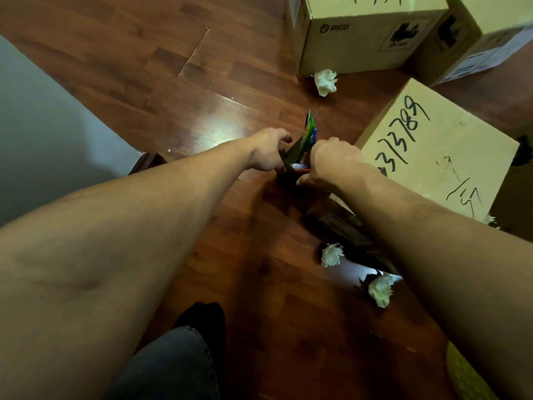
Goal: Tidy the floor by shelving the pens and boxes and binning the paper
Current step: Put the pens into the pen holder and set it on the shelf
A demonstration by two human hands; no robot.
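Observation:
A small dark pen box (298,157) with a green printed flap sits on the wooden floor between my hands. Coloured pens (300,168) show inside its open top. My left hand (269,151) grips the box's left side. My right hand (331,163) is curled over the right side, and its fingertips are hidden. Three crumpled white paper balls lie on the floor: one (326,81) by the far box, one (331,254) and another (380,290) near my right forearm. A handwritten cardboard box (444,151) lies to the right.
Two more cardboard boxes stand at the back, one printed PICO (360,33) and one (473,36) to its right. A grey wall (43,134) runs along the left. A dark flat thing (346,229) lies under my right forearm. My dark trouser leg (173,362) is below.

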